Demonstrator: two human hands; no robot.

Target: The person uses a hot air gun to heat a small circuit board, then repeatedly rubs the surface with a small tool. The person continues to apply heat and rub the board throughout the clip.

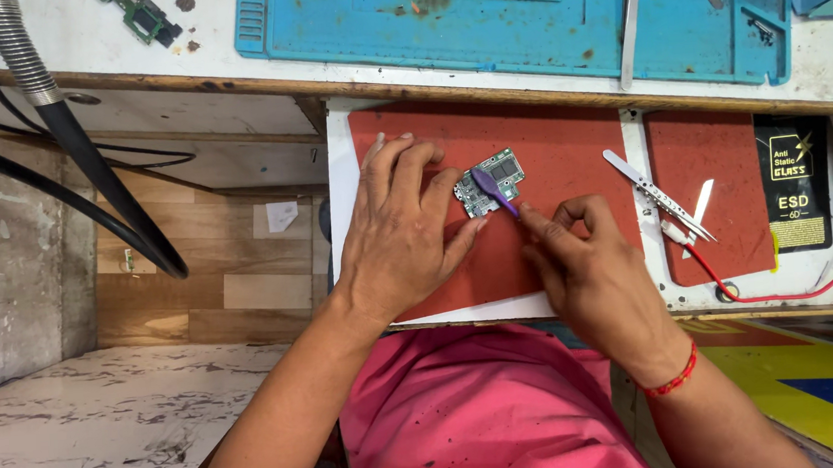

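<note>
Pink-shirted lap aside, the left hand (399, 235) is lying flat with loose fingers beside the small circuit board (489, 182) on the red mat (567, 155), while the right hand (585, 261) is pinching a purple tool (491, 188) against it; work looks midway, board unfinished

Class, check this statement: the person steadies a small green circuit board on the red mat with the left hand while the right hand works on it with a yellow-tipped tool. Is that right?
Not quite. The tool in the right hand is purple, not yellow, as the head view shows. The rest holds: the left hand steadies the small green circuit board on the red mat.
</note>
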